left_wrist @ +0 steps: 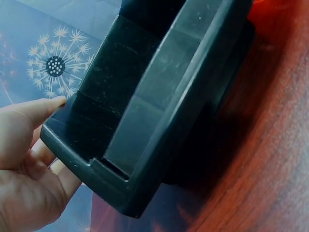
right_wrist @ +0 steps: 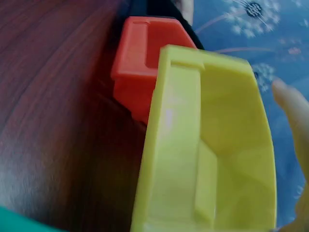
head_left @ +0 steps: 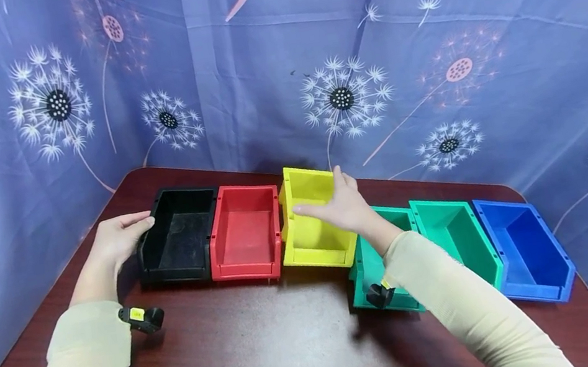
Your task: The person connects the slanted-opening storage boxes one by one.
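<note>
My left hand (head_left: 117, 238) grips the left wall of a black storage bin (head_left: 185, 273). In the left wrist view its thumb lies on the rim, and the other fingers pass behind the wall. My right hand (head_left: 343, 203) is over the right part of a yellow storage bin (head_left: 320, 256), thumb stretched out to the left and fingers spread toward the back. A fingertip (right_wrist: 285, 94) shows beyond the rim in the right wrist view. Between the black and yellow bins sits a red storage bin (head_left: 250, 270).
Right of the yellow bin stand two green bins (head_left: 451, 236), the nearer one (head_left: 366, 280) partly hidden under my right forearm, then a blue bin (head_left: 526, 251). All are on a dark wooden table (head_left: 273, 356). A blue dandelion-print curtain (head_left: 258, 88) hangs behind and at the sides.
</note>
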`<state>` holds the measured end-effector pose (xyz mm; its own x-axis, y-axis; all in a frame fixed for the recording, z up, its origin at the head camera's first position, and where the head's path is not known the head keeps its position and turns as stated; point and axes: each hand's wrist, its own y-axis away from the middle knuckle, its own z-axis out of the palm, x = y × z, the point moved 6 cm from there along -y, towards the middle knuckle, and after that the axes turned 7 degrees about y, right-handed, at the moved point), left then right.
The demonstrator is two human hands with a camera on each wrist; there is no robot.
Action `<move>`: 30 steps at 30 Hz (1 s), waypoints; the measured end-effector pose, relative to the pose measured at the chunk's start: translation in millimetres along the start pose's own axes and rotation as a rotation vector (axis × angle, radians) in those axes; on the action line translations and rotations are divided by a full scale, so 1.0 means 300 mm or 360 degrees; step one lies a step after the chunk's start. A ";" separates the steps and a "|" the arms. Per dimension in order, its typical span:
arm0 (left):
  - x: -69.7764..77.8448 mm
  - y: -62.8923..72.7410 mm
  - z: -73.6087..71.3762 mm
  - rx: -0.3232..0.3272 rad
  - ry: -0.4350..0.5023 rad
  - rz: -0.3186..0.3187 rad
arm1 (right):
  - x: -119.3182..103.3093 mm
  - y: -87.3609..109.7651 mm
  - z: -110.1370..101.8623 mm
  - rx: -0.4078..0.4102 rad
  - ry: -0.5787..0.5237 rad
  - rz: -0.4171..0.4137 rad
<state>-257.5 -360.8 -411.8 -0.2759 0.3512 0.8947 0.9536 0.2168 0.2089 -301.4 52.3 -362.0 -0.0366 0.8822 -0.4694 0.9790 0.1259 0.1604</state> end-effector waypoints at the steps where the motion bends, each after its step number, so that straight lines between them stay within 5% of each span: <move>1: 0.000 0.000 0.001 -0.0004 0.0006 0.0000 | -0.010 0.001 0.006 0.0019 0.0037 -0.0013; 10: 0.010 0.006 -0.009 0.0018 -0.0009 0.0023 | -0.067 -0.002 0.014 0.0037 0.0266 -0.0079; 16: 0.007 0.002 0.003 -0.0018 -0.0010 0.0021 | -0.111 -0.023 0.000 -0.0008 0.0522 -0.0371; 22: 0.000 -0.007 0.014 -0.0060 -0.0005 0.0001 | -0.132 -0.041 0.007 -0.0173 0.0572 -0.0520; 30: 0.016 -0.018 0.003 -0.0039 -0.0031 0.0033 | -0.161 -0.054 -0.008 -0.0155 0.0626 -0.0559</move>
<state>-264.1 -359.5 -409.1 -0.2584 0.3733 0.8910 0.9616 0.1873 0.2004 -316.1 8.5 -339.9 -0.4493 0.8804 -0.1514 0.8718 0.4692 0.1409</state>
